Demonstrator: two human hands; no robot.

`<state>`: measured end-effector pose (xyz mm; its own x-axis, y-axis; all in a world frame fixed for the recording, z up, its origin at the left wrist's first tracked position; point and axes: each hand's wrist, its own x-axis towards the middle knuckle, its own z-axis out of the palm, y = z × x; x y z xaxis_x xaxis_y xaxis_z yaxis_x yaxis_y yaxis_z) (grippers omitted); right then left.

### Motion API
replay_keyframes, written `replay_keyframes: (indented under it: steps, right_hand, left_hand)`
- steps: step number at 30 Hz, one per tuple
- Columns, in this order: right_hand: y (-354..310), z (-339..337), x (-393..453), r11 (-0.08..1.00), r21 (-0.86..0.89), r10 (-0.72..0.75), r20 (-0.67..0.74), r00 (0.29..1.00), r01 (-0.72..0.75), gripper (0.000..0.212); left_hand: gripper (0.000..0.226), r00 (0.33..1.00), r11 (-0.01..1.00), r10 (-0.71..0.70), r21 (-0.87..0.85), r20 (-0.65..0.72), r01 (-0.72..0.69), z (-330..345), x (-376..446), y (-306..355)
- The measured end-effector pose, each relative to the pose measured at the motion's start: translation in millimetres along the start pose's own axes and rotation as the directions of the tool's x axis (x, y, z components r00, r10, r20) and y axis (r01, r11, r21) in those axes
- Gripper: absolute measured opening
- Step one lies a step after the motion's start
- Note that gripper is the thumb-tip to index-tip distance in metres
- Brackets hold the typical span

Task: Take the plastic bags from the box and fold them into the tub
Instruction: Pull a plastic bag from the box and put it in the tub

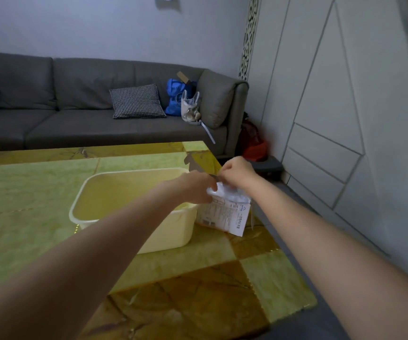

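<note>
A white printed box [225,214] stands on the table just right of a cream plastic tub [134,231]. Crumpled clear plastic bags [230,193] bulge out of the box's open top. My left hand [195,187] reaches across the tub's far right corner and grips the plastic at the box's opening. My right hand [237,171] hovers just above the box with fingers curled, pinching a bit of thin plastic. The tub's inside shows only its bare bottom.
The table [38,192] has a glossy green and amber tiled top; its right edge runs close to the box. A grey sofa [75,106] with a checked cushion [136,101] and bags [181,99] stands behind. White panelled cabinets [333,119] line the right wall.
</note>
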<state>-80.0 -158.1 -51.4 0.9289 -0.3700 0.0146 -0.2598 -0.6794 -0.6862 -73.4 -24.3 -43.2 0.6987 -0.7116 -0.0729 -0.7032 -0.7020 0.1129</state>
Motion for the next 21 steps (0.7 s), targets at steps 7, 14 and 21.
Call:
replay_keyframes:
  steps: [7, 14, 21]
  right_hand:
    - [16, -3, -8, 0.987, -0.158, -0.001, 0.17, 0.985, 0.028, 0.033]
    - [21, -6, -9, 0.987, -0.159, 0.002, 0.188, 0.982, 0.028, 0.014]
    - [10, -37, -11, 0.997, 0.054, -0.057, 0.029, 0.998, 0.055, 0.016]
  left_hand:
    - [0.034, 0.998, 0.998, -0.018, 0.068, 0.064, 0.014, 5, 7, 4]
    - [0.037, 0.999, 0.998, -0.007, 0.063, 0.05, 0.003, 6, 7, 8]
    - [0.047, 0.996, 0.979, 0.001, 0.202, 0.092, -0.02, 13, 6, 18]
